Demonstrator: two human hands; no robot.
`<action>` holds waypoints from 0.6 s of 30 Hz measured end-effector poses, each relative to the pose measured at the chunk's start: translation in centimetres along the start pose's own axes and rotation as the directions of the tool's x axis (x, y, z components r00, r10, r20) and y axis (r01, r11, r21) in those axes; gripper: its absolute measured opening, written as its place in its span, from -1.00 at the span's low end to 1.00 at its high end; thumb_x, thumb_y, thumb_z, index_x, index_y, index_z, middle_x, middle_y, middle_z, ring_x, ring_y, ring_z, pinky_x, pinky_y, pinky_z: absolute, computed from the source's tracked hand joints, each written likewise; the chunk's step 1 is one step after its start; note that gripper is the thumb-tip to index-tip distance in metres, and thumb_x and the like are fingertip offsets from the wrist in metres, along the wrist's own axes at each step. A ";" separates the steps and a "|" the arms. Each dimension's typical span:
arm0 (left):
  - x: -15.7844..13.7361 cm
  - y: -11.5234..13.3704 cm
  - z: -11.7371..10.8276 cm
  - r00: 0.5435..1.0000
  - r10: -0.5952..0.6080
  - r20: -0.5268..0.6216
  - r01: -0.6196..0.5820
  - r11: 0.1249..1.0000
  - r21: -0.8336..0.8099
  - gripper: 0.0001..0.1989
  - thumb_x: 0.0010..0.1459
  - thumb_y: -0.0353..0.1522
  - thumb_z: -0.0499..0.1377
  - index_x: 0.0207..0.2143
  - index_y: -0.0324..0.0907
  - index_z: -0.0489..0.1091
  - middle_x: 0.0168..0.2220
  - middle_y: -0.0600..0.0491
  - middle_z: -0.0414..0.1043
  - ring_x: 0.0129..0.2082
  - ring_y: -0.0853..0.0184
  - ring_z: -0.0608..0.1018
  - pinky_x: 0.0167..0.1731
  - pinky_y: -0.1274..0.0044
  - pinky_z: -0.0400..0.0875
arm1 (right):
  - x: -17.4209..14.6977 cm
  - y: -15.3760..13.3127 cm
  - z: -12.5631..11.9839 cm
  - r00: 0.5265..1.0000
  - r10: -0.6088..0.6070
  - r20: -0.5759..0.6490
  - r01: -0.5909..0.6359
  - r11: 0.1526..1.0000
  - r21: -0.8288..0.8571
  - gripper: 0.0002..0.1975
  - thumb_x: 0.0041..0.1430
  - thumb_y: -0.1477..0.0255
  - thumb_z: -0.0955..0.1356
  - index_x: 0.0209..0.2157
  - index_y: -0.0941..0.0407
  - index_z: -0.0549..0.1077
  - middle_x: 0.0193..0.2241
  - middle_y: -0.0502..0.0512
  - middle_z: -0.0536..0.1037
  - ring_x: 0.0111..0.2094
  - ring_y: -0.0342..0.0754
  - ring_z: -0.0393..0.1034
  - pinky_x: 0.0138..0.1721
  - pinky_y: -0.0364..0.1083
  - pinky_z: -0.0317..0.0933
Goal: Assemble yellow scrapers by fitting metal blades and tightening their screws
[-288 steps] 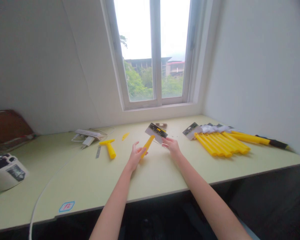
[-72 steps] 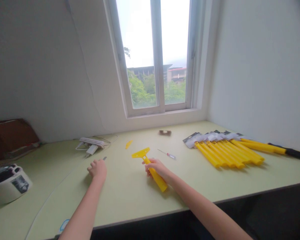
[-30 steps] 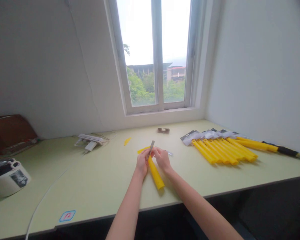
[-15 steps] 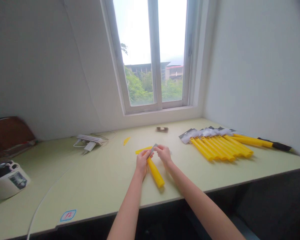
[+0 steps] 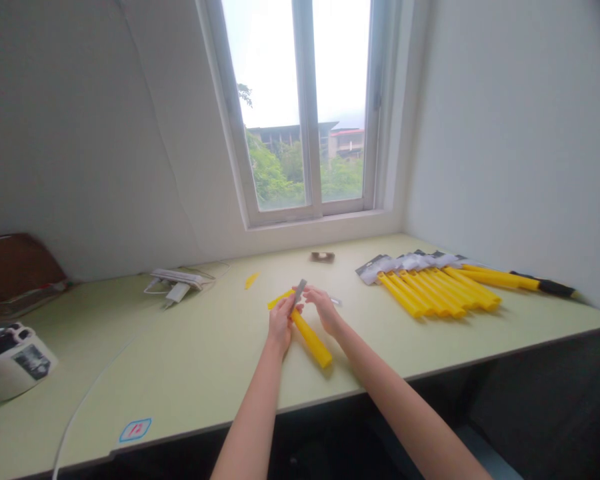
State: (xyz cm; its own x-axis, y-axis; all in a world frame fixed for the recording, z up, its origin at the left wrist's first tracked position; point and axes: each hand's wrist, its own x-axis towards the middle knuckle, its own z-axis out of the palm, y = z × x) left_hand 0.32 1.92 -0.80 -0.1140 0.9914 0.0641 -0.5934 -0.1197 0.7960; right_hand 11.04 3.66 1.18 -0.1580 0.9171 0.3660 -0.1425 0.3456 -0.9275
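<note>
My left hand (image 5: 281, 321) is closed around the upper end of a yellow tube (image 5: 313, 341), which slants down towards the table's front edge. A flat grey strip (image 5: 300, 292) sticks up from between the left fingers at that end. Just to the right, my right hand (image 5: 324, 308) has its fingers bent and apart, close to the strip; whether a fingertip touches it I cannot tell. Behind the left hand lies a flat yellow piece (image 5: 276, 300), partly covered. A small silvery piece (image 5: 335, 301) shows beyond the right hand.
Several yellow tubes with grey-and-white packaging (image 5: 373, 269) lie in a row at the right, beside a black-ended yellow tool (image 5: 555, 287). Farther off are a brown piece (image 5: 323, 257) and a yellow scrap (image 5: 251, 280). A power strip (image 5: 183, 277) and white container (image 5: 17, 363) stand left.
The grey strip has tipped more upright and shows more of its length. My right fingers have loosened and spread beside it. The view has shifted slightly.
</note>
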 end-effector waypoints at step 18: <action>0.1 -0.7 -0.4 0.990 -0.083 0.113 0.049 0.960 0.277 -0.15 -0.15 -0.44 0.13 0.17 -0.14 -0.26 -0.54 0.14 0.37 -0.73 0.48 0.33 -0.69 0.62 0.19 | 1.4 0.7 -2.4 0.886 0.020 -0.463 0.020 0.996 0.082 -0.69 0.01 0.13 0.20 -0.37 0.10 0.29 -0.72 -0.12 0.34 -0.74 -0.21 0.18 -0.69 -0.23 0.06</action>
State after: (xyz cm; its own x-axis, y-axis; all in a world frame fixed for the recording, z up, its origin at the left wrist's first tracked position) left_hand 0.40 2.10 -1.65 0.0258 0.9975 0.0653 -0.3539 -0.0520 0.9338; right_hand 13.07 5.61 0.86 0.3097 0.9116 0.2704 -0.2250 0.3465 -0.9107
